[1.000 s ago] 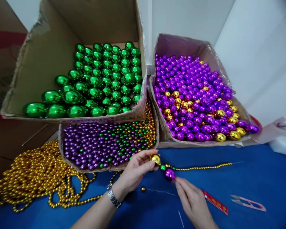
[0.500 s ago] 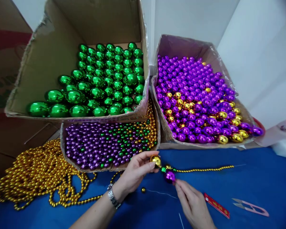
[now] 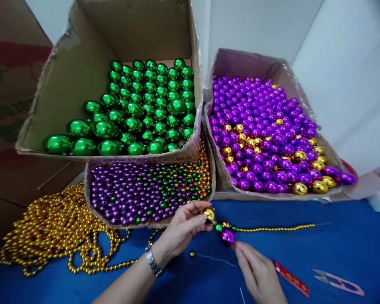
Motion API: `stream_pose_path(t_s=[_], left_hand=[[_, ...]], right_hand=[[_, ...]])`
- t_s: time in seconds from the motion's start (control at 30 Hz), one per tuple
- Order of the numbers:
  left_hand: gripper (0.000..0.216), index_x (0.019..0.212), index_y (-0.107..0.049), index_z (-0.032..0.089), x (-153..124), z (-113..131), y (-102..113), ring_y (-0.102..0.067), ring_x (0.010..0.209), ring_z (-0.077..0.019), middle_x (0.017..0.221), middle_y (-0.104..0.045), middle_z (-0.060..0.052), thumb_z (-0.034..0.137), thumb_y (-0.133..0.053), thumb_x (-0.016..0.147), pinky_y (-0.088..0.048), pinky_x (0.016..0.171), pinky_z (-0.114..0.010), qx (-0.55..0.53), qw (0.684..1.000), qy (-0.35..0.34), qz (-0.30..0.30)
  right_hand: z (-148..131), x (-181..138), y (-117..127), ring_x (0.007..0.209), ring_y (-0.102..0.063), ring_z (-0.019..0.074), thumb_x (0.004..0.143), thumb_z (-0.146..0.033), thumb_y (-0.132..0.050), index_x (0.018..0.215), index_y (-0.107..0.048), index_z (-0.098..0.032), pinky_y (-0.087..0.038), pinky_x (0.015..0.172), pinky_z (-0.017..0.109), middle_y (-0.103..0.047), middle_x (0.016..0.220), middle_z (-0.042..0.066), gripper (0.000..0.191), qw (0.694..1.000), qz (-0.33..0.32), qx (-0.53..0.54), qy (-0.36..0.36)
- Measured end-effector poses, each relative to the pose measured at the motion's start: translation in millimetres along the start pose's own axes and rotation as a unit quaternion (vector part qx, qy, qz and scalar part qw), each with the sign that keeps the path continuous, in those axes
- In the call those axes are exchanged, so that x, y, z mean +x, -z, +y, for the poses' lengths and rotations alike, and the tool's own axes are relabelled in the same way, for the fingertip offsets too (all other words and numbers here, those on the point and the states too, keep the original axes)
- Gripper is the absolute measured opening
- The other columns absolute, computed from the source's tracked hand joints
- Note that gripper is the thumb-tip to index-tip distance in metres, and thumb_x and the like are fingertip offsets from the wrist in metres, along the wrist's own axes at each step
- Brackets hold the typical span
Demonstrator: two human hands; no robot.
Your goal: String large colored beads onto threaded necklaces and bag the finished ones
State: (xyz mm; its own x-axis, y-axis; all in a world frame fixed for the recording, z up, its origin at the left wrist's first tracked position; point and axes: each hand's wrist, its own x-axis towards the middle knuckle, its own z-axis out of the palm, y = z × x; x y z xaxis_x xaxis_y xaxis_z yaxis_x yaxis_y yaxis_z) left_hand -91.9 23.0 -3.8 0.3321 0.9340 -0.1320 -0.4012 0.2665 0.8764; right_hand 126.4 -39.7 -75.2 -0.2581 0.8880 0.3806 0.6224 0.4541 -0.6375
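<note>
My left hand point(image 3: 190, 223) is closed on a large shiny gold bead point(image 3: 208, 215), held between thumb and fingers. Strung beside it are a small green bead point(image 3: 219, 227) and a large purple bead point(image 3: 227, 237). From these a strand of small gold beads point(image 3: 278, 228) runs right across the blue cloth, ending in a bare thread. My right hand point(image 3: 256, 270) pinches at the lower right edge of the purple bead; whether a thread is also between the fingertips is hidden. Below my left hand, a loose-lying gold bead point(image 3: 191, 253) sits at the end of a thin white thread.
A cardboard box point(image 3: 44, 93) of large green beads stands above a tray point(image 3: 86, 190) of small mixed beads. Another box point(image 3: 220, 177) holds purple and gold beads. Gold bead strands point(image 3: 50, 232) pile up left. A red packet point(image 3: 291, 278) and pink-handled thread snips point(image 3: 338, 282) lie right.
The view has shifted a little, so the boxes, snips and packet appear slightly farther right. Both hands keep nearly the same grip on the beads.
</note>
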Motion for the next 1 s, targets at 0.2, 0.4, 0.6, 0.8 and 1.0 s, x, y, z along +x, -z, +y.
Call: stream_pose_path(t_s=[0.2, 0.4, 0.6, 0.8, 1.0], left_hand=[[0.032, 0.109, -0.063, 0.016, -0.9, 0.3, 0.9, -0.058, 0.089, -0.0197, 0.109, -0.06, -0.012, 0.022, -0.068, 0.078, -0.052, 0.076, -0.034, 0.004, 1.0, 0.004, -0.008], [0.04, 0.113, -0.061, 0.018, -0.7, -5.1, -0.7, -0.059, 0.087, -0.0178, 0.109, -0.061, -0.011, 0.019, -0.071, 0.075, -0.05, 0.078, -0.033, 0.012, 1.0, -0.021, 0.003], [0.038, 0.114, -0.06, 0.018, -0.4, -6.3, 0.3, -0.06, 0.084, -0.0159, 0.11, -0.06, -0.01, 0.019, -0.068, 0.077, -0.05, 0.077, -0.032, -0.002, 1.0, -0.017, 0.015], [0.034, 0.111, -0.058, 0.018, -1.1, -7.7, -0.8, -0.06, 0.084, -0.0166, 0.106, -0.061, -0.009, 0.018, -0.067, 0.078, -0.052, 0.076, -0.032, 0.016, 0.998, -0.045, 0.032], [0.033, 0.11, -0.057, 0.018, -1.4, -8.2, -2.2, -0.062, 0.083, -0.0164, 0.106, -0.06, -0.008, 0.019, -0.067, 0.079, -0.052, 0.075, -0.033, 0.001, 0.999, -0.04, 0.034]], right_hand=[[-2.2, 1.0, -1.9, 0.07, -0.066, 0.0167, 0.096, -0.027, -0.037, 0.102, -0.06, -0.021, -0.053, 0.065, 0.022, -0.067, 0.081, 0.006, 0.024, 0.998, -0.021, 0.047, -0.023], [-8.6, -3.4, -6.3, 0.063, -0.065, 0.0153, 0.097, -0.039, -0.033, 0.118, -0.049, -0.023, -0.051, 0.057, 0.02, -0.064, 0.07, 0.001, 0.031, 0.978, -0.058, 0.124, -0.16], [-16.1, -5.5, -10.4, 0.066, -0.065, 0.0143, 0.095, -0.047, -0.036, 0.119, -0.049, -0.022, -0.051, 0.065, 0.022, -0.065, 0.071, 0.0, 0.037, 0.95, -0.012, 0.225, -0.217], [-11.2, -9.9, -13.4, 0.071, -0.065, 0.015, 0.093, -0.049, -0.04, 0.122, -0.049, -0.021, -0.051, 0.073, 0.023, -0.066, 0.074, 0.001, 0.041, 0.939, 0.018, 0.244, -0.24], [-13.2, -11.0, -8.9, 0.077, -0.067, 0.0159, 0.092, -0.05, -0.042, 0.125, -0.049, -0.02, -0.051, 0.072, 0.02, -0.07, 0.086, 0.005, 0.046, 0.943, 0.0, 0.208, -0.26]])
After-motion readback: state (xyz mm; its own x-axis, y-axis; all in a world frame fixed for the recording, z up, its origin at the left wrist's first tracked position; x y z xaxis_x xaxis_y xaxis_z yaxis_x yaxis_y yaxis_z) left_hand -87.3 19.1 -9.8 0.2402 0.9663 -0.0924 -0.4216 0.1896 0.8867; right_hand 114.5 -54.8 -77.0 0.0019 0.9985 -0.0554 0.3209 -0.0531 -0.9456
